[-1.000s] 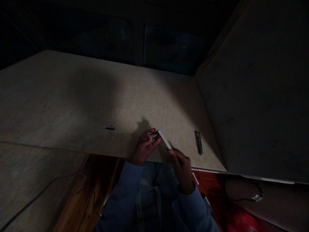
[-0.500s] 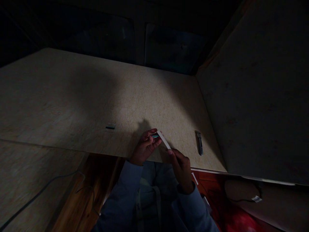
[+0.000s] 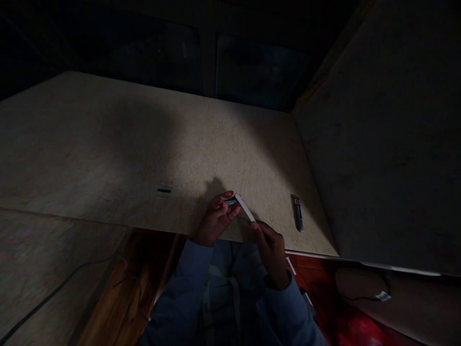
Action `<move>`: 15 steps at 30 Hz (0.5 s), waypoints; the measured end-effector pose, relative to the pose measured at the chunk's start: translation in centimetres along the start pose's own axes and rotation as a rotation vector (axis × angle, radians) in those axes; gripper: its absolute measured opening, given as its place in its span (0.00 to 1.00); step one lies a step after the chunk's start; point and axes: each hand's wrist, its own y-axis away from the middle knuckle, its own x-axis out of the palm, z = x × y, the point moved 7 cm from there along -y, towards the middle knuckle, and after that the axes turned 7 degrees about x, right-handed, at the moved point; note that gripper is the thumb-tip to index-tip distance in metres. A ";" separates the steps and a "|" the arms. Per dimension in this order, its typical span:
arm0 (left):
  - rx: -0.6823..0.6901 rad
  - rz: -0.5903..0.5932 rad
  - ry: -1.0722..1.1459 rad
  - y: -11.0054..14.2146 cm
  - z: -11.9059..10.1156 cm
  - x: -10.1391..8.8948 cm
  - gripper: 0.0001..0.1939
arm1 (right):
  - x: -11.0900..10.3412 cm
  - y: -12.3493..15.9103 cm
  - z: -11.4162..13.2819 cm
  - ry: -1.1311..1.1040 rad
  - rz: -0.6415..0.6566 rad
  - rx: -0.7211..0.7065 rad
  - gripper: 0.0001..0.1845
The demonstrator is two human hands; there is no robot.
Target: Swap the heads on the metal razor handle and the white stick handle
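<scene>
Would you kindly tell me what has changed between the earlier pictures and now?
Hardly anything: at most, the far end of the white stick shifted slightly. Nothing was taken or let go. The right hand still holds the stick, the left hand a small teal piece; the dark tool and dark strip stayed put.

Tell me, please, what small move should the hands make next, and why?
Perhaps the right hand should turn the white strip slightly, to line up its far end with the small teal piece in the left hand. That end is right beside the piece, at an angle to it; the dim view does not show whether they touch.
</scene>
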 end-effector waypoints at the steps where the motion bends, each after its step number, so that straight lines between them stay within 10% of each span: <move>1: -0.003 0.006 0.002 0.0 0.0 0.1 0.20 | 0.1 0.1 0.1 0.002 0.004 -0.006 0.21; 15: -0.007 0.027 0.048 0.1 -0.3 0.7 0.19 | -0.1 0.1 0.0 0.087 -0.050 -0.026 0.21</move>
